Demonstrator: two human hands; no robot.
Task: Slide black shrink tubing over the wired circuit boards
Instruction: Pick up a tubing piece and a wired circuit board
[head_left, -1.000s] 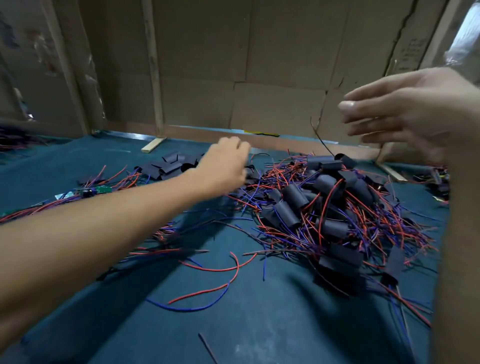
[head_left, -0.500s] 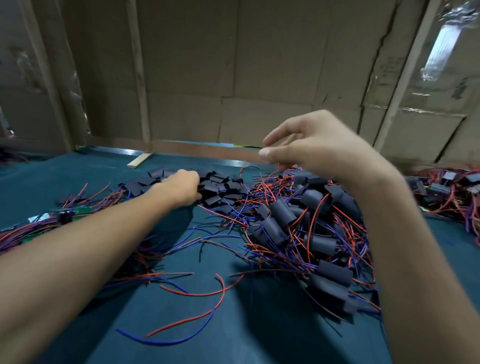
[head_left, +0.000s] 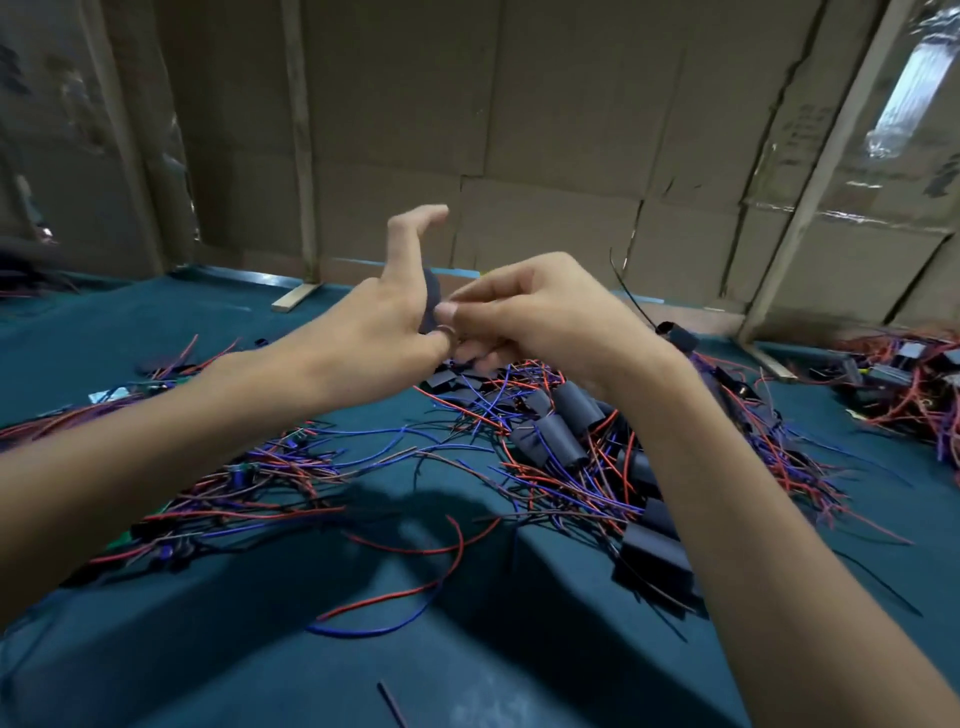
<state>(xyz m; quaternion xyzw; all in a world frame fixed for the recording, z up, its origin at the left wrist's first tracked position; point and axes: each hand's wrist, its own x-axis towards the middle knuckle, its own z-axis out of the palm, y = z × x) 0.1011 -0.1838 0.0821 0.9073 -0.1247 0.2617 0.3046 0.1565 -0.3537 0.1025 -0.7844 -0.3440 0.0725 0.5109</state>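
Both hands are raised above the green table and meet at its middle. The left hand holds a short piece of black tubing between thumb and lower fingers; its index finger is lifted and bent, clear of the tubing. Only a dark, rounded, matte edge of the tubing shows between the hands. The right hand has its fingers curled, the fingertips pinching at the near end of the tubing. What lies inside that pinch is too small to tell. A thin black wire rises beside the right wrist.

Below the right forearm lies a pile of finished pieces: stubby black sleeves, dull and slightly flattened, each with red and blue wires coming out of the ends. The sleeves lie crossed over one another, touching, in a tangle of leads. To the left, under the left forearm, lies a loose heap of wired boards without sleeves: thin red, blue and dark leads spread flat on the cloth. A single red-and-blue wire pair curves apart from both heaps, near the table's front. A second heap of parts lies at the far right.

Cardboard sheets form the back wall. Faint print shows on the cardboard at upper right, not readable. A small wooden block lies at the wall's foot.
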